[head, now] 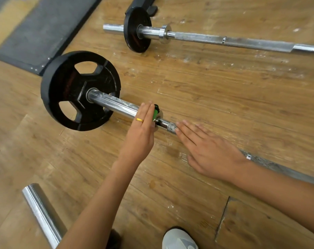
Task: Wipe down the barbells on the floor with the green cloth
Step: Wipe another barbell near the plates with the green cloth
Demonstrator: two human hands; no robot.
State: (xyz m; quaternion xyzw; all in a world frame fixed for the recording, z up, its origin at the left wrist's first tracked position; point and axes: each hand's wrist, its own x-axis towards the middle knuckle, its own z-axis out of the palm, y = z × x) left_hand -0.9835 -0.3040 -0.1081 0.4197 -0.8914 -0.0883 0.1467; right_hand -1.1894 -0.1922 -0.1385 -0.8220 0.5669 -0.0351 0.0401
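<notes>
I see left hand (141,130) edge-on, fingers straight, gripping nothing, pressed on chrome steel barbell with black round plate (115,103) | crumpled green cloth (155,113) just past its fingertips | right hand (206,151) flat, released, fingertips touching the knurled shaft

Person seen from above: both forearms (102,203) bare to the frame edge, a plain gold ring (139,120) on one finger of the left grip (140,135), and a white-and-grey shoe (179,239) toe at lower centre.
</notes>
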